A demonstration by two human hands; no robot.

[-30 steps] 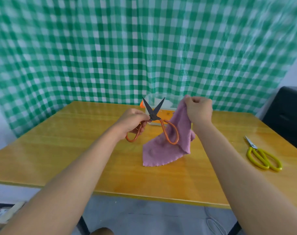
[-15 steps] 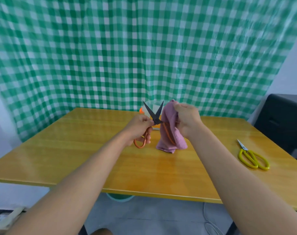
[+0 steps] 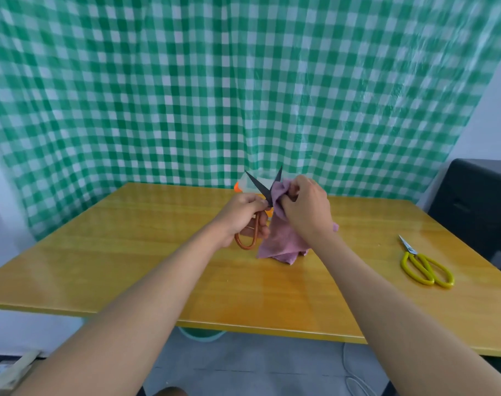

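Two open black blades of the orange-handled scissors (image 3: 261, 186) point up in a V, as they did half a second ago. The left grip (image 3: 243, 217) is curled round one orange handle loop and holds the tool above the counter (image 3: 129, 252), near its far middle. The right grip (image 3: 306, 212) pinches the purple cloth (image 3: 280, 241), bunched at its top.

A second ago this grip held the cloth up by one corner, apart from the blades, with the rest spread over the counter. Half a second ago the cloth was already gathered into a hanging bundle. Now the right grip has closed in further, so the cloth's top presses against the right blade, close to the pivot. The lower folds hang down to the counter just right of the orange handle. Whether they rest on the counter I cannot tell.

Yellow-handled scissors (image 3: 423, 267) lie flat, well apart to the right, as before. A pale container with an orange part (image 3: 239, 186) stands behind the blades, mostly hidden, and no print on it can be read. A green checked curtain (image 3: 243, 81) hangs behind the counter.
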